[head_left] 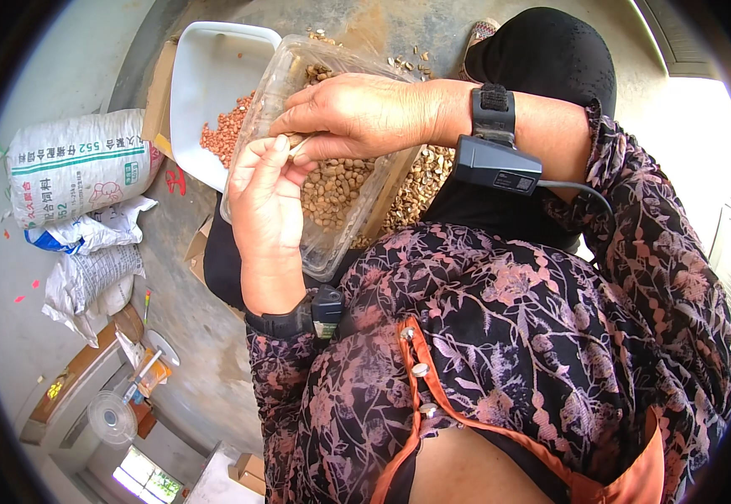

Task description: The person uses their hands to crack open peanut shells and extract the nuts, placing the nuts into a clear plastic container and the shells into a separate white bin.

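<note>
My left hand [269,197] and my right hand [353,113] meet above a clear plastic box [325,270]. Both are closed, fingertips pinched together on a peanut [296,141], which the fingers partly cover. Unshelled peanuts [332,191] lie in the box below my hands. To the left of it stands a white basin [214,63], with reddish shelled peanut kernels [231,130] gathered on its near right side.
Empty peanut shells [428,176] are heaped right of the box; more shells [411,65] lie scattered on the floor beyond. My black-clad knee [542,50] rises at the far right. White woven sacks [80,181] lean by the left wall, and a fan [113,417] stands lower left.
</note>
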The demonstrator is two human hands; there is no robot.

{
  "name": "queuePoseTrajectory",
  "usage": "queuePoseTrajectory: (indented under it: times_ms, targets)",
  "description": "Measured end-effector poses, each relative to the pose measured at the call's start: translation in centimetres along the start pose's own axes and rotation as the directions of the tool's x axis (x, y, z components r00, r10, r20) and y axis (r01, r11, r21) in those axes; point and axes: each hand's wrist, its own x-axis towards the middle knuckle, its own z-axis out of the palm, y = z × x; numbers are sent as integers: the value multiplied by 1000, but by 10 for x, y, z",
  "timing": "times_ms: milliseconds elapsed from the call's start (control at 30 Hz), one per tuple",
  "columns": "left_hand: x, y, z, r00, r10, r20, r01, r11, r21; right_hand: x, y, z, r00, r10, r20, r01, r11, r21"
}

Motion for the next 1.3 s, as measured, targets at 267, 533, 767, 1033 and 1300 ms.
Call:
queuePoseTrajectory:
  times_ms: [267, 533, 767, 1033, 1300]
  targets:
    - [-7, 8, 15, 991, 58, 124, -73, 991, 116, 1, 3, -5, 997, 83, -4, -83, 996, -36]
    - [-1, 4, 6, 981, -11, 194, -20, 987, 161, 2, 6, 0, 1000, 4, 21, -3, 1000, -31]
    - [-2, 3, 4, 985, 10, 175, -32, 992, 124, 4, 7, 1, 998, 1, 56, 3, 997, -77]
    - [5, 4, -7, 992, -44, 119, 39, 998, 50, 7, -3, -3, 986, 107, 130, -103, 994, -39]
    - [8, 2, -3, 999, -23, 46, 22, 1000, 15, 4, 4, -6, 999, 20, 42, -19, 1000, -19]
